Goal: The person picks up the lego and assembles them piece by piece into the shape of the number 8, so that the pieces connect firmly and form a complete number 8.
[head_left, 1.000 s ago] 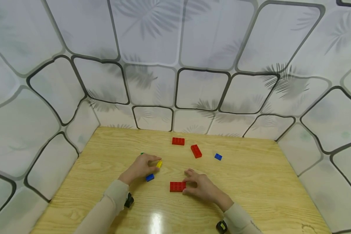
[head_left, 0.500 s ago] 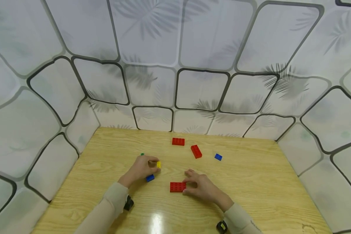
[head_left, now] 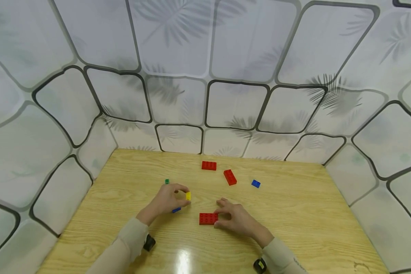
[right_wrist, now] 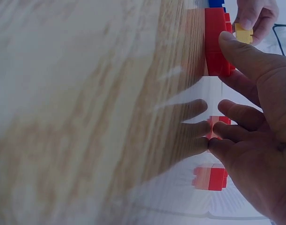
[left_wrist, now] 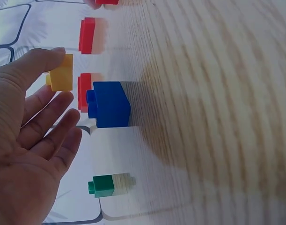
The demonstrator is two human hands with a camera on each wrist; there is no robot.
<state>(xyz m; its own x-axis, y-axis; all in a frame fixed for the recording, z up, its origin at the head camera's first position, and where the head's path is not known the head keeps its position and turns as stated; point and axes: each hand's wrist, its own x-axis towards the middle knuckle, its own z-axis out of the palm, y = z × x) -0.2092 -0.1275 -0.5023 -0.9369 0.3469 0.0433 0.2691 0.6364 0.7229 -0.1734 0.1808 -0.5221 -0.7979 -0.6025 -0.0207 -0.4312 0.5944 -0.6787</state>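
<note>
Between thumb and forefinger, my left hand (head_left: 165, 198) pinches a small yellow toy brick (head_left: 188, 196), held above the table; its other fingers are spread in the left wrist view. Just below that hand lies a blue brick (head_left: 176, 210), partly covered by it in the head view. Beyond the hand sits a small green brick (head_left: 167, 181). My right hand (head_left: 239, 219) grips the right end of a long red brick (head_left: 207, 219) with thumb and forefinger. The red brick lies flat on the table, studs up, to the lower right of the yellow one.
Toward the back of the wooden table (head_left: 294, 213) lie a red brick (head_left: 209, 165), a second, slanted red brick (head_left: 230, 177) and a small blue brick (head_left: 255, 183). Patterned panels (head_left: 239, 102) wall in the table at the back and on both sides.
My left hand has taken hold of the yellow brick, raised it and drawn it slightly nearer. More of the green brick shows; less of the blue one. My right hand stays at the red brick.
</note>
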